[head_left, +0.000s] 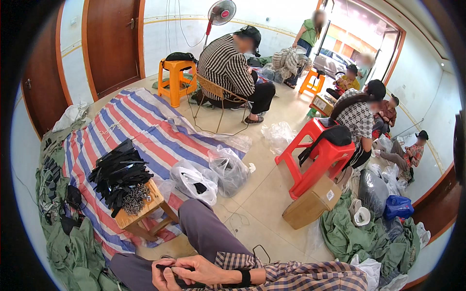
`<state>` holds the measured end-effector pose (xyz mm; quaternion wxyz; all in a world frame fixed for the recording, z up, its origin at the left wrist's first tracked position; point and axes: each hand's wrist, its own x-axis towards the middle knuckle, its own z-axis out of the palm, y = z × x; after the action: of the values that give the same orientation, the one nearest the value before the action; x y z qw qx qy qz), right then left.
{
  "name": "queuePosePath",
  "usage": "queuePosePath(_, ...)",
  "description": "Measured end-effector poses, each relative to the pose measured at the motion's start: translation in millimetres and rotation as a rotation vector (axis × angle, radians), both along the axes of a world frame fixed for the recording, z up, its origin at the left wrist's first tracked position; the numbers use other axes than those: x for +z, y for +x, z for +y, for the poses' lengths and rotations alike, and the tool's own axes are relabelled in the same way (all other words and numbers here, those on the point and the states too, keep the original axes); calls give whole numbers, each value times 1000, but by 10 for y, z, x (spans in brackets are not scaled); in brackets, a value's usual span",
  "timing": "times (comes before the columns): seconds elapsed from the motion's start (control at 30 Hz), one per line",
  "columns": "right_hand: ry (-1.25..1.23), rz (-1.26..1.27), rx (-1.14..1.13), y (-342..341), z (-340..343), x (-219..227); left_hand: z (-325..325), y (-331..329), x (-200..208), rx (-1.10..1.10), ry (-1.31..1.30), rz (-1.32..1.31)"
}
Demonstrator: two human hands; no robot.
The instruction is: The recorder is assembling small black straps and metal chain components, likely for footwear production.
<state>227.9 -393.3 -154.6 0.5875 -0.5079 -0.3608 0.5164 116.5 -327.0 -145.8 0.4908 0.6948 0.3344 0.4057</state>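
Room floor (264, 203): pale tile, mostly covered left of centre by a red, white and blue striped plastic tarp (145, 126). Olive-green fabric heaps flank it, one along the left edge (63, 242), one at lower right (359, 233).

Other people sit well apart at the far side: one in a striped shirt on a wire chair (228, 68), one on a red plastic stool (315, 155), others by the open doorway. Not near the wearer's hands.

Small wooden bench (145, 208) sits just left of and ahead of the wearer's raised grey-trousered knee (204, 228). It carries a stack of black flat straps (119, 172) and a pile of small metal rings (136, 196) on its near end. Two clear plastic bags (213, 174) with dark contents lie on the floor just beyond the knee; brown cardboard box (310, 203) to the right.

Key relation: the worked piece, a short black strap (167, 266), is already in both hands at the bottom edge, over the lap. Its long axis runs roughly left-right across the picture. Left hand (162, 279) is closed around it from below; right hand (201, 271), wrist in a black band, pinches it from the right with fingers curled. Hands touch each other on the strap.

Supply on the bench lies up and left of the hands, so the left hand is nearer. The knee stands between the hands and the bags, not between the hands and the bench. Detail of the strap's end is too small to tell.
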Motion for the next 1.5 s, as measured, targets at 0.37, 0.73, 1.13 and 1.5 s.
queuePosePath(0.37,9,40,-7,-29,15,-120,41,-47,-92,-114,-253,-61)
queuePosePath(0.73,13,97,30,-44,25,-120,53,-33,-179,-71,-226,-41)
queuePosePath(1.13,311,-287,-49,222,97,-123,64,-97,-282,-274,-126,172)
queuePosePath(1.5,171,-163,-93,187,76,-94,67,-69,-410,-334,-290,138)
